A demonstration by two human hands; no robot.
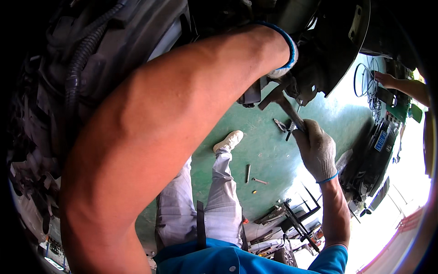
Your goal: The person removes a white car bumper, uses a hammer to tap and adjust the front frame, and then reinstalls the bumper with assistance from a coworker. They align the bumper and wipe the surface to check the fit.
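Note:
My right hand, in a pale knit glove with a blue cuff, is closed round the handle of a hammer. The hammer's head lies up and to the left, close under dark metal car parts. My left arm crosses the view from the lower left to the upper right. Of my left hand only the gloved wrist edge with its blue cuff shows. Its fingers are hidden behind the wrist among the dark parts, so their state and anything they hold cannot be made out.
A ribbed hose runs along the vehicle at left. On the green floor lie pliers, a wrench and a metal bar. At right are a dark bumper, coiled cable and another person's hand.

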